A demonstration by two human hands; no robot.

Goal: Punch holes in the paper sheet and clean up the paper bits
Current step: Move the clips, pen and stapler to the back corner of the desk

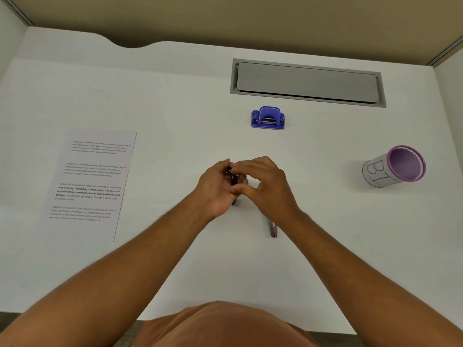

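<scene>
A printed paper sheet lies flat on the left of the white desk. A blue hole punch stands farther back, beyond my hands and apart from them. My left hand and my right hand meet above the middle of the desk. Both are closed around a small dark object with a blue end sticking out below my left palm. My fingers hide most of it, so I cannot tell what it is.
A thin metal piece lies on the desk just under my right wrist. A purple mesh cup with a paper label lies on its side at the right. A grey cable hatch is set into the desk at the back.
</scene>
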